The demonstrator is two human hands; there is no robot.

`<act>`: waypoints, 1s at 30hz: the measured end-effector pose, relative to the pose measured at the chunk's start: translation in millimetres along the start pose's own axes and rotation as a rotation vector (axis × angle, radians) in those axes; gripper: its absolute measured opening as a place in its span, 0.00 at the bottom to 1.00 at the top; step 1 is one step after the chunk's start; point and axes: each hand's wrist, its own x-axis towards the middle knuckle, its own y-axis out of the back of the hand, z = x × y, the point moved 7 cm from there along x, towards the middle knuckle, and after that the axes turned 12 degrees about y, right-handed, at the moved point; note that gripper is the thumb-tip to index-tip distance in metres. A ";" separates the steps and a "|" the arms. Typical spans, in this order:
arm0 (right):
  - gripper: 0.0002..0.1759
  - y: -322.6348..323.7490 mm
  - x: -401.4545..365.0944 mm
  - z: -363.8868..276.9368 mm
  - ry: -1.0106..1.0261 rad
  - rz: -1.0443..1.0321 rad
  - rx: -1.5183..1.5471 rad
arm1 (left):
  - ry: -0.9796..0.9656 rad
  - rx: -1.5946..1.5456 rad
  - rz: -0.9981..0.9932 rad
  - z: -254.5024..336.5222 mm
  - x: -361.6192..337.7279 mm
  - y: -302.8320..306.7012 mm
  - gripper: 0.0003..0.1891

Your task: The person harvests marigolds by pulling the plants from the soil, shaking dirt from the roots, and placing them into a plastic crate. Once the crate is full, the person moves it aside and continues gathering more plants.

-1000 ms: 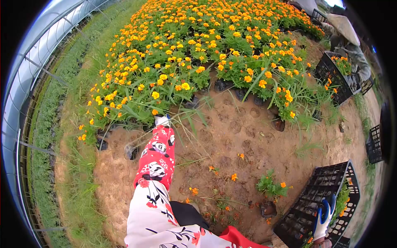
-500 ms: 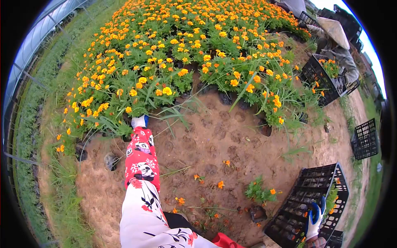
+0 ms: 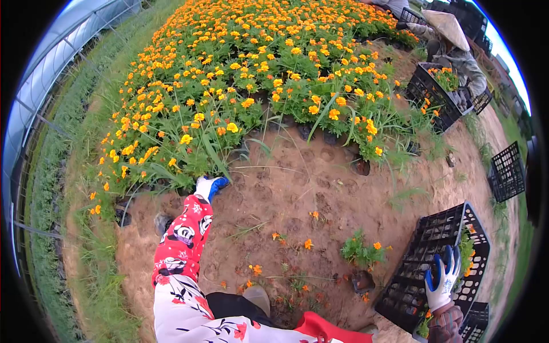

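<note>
My left hand [image 3: 210,187], in a white glove with blue palm and fingers, is at the near edge of the marigolds [image 3: 251,71], low against leaves and long grass blades [image 3: 214,155]. Its fingers look curled closed; what they hold is hidden by the glove and foliage. A red patterned sleeve [image 3: 183,234] covers that forearm. Just left of it, a dark plant bag [image 3: 163,223] lies on the soil. My right hand does not show; red cloth [image 3: 331,328] lies at the bottom edge.
At lower right, a co-worker's gloved hand [image 3: 442,280] with spread fingers is over a black crate [image 3: 420,257] holding potted plants. A loose marigold plant [image 3: 360,251] stands on the soil. Another person in a conical hat [image 3: 447,28] works beside a crate [image 3: 432,103].
My left hand has drawn back from the foliage toward me and slightly right, showing more of the glove. The co-worker's hand has lifted and spread its fingers. The whole view has shifted slightly.
</note>
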 end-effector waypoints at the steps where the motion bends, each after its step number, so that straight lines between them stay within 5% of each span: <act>1: 0.23 1.6 10.1 -11.8 0.073 -0.032 -0.009 | 0.014 0.006 -0.067 0.6 -14.2 -10.3 0.13; 4: 0.18 -15.7 44.9 -59.9 0.305 -0.099 0.389 | 0.033 0.020 -0.250 29.3 -87.5 -66.2 0.10; 8: 0.15 -70.4 89.6 -140.6 0.518 -0.285 0.849 | -0.147 0.378 -0.094 35.3 -122.0 -122.4 0.24; 13: 0.44 -156.6 153.3 -204.8 0.142 -0.135 1.209 | -0.354 0.595 -0.411 20.4 -182.6 -197.2 0.28; 15: 0.45 -246.5 158.2 -221.3 -0.114 -0.125 1.707 | -0.731 0.689 -0.684 6.5 -209.0 -226.8 0.27; 16: 0.35 -223.7 154.3 -215.5 -0.220 -0.060 1.762 | -0.446 0.722 -0.816 -9.1 -214.9 -226.6 0.28; 17: 0.24 -223.7 142.2 -217.1 -0.438 -0.150 1.996 | -0.414 0.822 -0.816 -20.7 -213.8 -223.4 0.29; 19: 0.18 -227.2 123.2 -215.3 -0.538 -0.195 2.111 | -0.449 0.818 -0.938 -18.4 -226.8 -221.9 0.28; 23: 0.18 -245.5 106.2 -211.3 -0.463 -0.224 2.152 | -0.482 0.940 -0.626 2.6 -225.8 -206.2 0.23; 25: 0.18 -236.9 102.9 -205.3 -0.423 -0.235 2.069 | -1.263 0.921 -0.375 40.3 -259.9 -202.1 0.24; 30: 0.16 -204.2 89.9 -211.7 -0.326 -0.361 2.002 | -1.482 1.366 -0.427 17.0 -265.7 -220.5 0.35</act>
